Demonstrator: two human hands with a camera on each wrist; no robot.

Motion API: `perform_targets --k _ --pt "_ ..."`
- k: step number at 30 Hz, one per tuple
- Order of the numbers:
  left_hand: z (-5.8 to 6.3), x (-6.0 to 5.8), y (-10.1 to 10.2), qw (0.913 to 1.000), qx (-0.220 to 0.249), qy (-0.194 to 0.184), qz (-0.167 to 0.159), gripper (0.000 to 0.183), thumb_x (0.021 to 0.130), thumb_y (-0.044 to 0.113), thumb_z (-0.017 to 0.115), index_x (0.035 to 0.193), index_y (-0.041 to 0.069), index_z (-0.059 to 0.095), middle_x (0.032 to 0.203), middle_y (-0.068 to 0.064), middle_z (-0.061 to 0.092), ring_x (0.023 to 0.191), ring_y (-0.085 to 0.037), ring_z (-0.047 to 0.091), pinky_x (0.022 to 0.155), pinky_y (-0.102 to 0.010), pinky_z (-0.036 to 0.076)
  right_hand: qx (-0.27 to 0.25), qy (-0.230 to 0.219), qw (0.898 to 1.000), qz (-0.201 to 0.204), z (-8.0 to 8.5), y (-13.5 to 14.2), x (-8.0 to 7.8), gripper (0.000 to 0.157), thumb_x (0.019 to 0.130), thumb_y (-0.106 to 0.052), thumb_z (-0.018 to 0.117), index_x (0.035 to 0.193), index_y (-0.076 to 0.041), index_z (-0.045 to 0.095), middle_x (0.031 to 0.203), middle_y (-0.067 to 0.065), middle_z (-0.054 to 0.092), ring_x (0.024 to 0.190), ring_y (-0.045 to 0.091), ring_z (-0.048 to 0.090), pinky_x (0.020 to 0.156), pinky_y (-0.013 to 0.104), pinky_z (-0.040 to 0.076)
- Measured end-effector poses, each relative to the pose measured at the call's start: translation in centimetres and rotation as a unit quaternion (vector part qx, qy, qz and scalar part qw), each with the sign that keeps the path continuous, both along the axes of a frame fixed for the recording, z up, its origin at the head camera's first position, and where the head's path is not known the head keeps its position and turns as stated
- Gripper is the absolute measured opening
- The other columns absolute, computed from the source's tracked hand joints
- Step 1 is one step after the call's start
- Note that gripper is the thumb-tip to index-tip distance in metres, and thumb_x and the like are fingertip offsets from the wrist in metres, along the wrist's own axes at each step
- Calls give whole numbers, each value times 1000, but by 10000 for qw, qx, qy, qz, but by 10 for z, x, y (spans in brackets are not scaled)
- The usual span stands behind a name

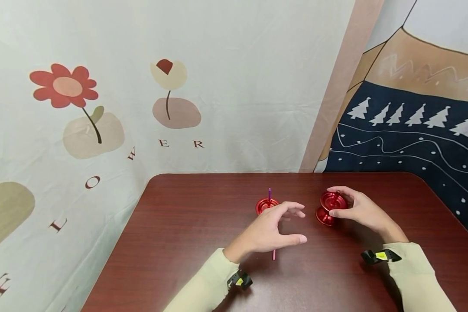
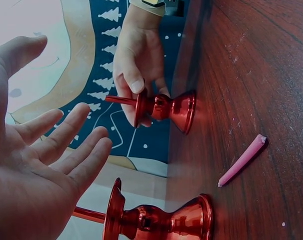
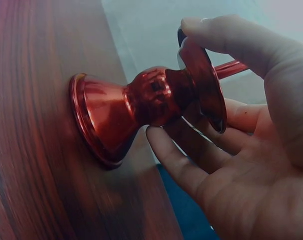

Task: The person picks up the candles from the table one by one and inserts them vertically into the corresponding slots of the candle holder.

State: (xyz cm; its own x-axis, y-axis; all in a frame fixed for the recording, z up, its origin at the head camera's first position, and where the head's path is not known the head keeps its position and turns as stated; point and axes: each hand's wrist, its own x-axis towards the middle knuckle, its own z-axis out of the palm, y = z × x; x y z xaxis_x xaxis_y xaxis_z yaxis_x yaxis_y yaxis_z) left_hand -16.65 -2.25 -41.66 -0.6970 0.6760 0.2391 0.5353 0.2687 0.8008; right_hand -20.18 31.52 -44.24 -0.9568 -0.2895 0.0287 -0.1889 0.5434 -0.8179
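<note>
My right hand (image 1: 360, 212) holds a shiny red metal candle holder (image 1: 328, 212) by its upper dish, thumb and fingers around the rim. In the right wrist view its flared base (image 3: 99, 120) is close to the tabletop, and a thin red stem rises from the dish. My left hand (image 1: 271, 229) hovers palm inward with fingers spread, holding nothing. Behind it stands a second red candle holder (image 1: 264, 204), with a thin purple candle (image 1: 269, 194) upright in it; the hand hides its lower part. On the table lies a short pink candle (image 2: 243, 161), partly covered in the head view.
The dark reddish wooden table (image 1: 171, 242) has rounded far corners and meets a cloth backdrop (image 1: 238, 86) printed with flowers and letters. To the right hangs a dark blue panel (image 1: 405, 143) with white trees. Each wrist wears a black strap.
</note>
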Motion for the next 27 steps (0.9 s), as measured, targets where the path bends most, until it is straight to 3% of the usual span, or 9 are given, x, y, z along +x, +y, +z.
perform_targets --k 6,11,16,21,27 --pt "2 0 -2 9996 -95 238 -115 58 96 34 86 146 14 64 127 9 76 120 -2 68 106 -23 52 -161 -23 9996 243 -2 -12 -2 77 90 -20 90 155 0 54 140 24 67 126 42 62 87 29 62" --pt "8 -1 -6 9986 -310 60 -434 33 97 30 86 122 13 73 105 8 76 98 0 70 89 -20 58 -238 -35 9990 388 -1 -21 -1 77 89 -19 90 154 0 54 140 23 67 126 41 63 88 29 61" --pt "13 1 -11 9922 -1168 -139 -412 22 97 27 86 106 12 72 84 18 68 71 5 66 74 -16 56 -337 -20 9981 514 0 -29 3 75 89 -18 90 153 0 55 138 21 68 124 39 64 88 30 62" --pt "9 7 -11 9762 -2153 -242 -48 22 95 26 87 101 13 70 73 20 65 57 4 65 70 -16 51 -426 33 9972 608 -2 -36 6 74 88 -18 90 152 0 56 137 19 69 124 38 64 88 30 62" --pt "-8 16 -10 9635 -2541 -131 830 26 90 30 90 94 17 68 67 20 62 63 2 60 65 -22 50 -514 11 9961 717 -4 -40 6 72 89 -17 90 151 1 57 136 18 69 123 37 64 89 31 62"
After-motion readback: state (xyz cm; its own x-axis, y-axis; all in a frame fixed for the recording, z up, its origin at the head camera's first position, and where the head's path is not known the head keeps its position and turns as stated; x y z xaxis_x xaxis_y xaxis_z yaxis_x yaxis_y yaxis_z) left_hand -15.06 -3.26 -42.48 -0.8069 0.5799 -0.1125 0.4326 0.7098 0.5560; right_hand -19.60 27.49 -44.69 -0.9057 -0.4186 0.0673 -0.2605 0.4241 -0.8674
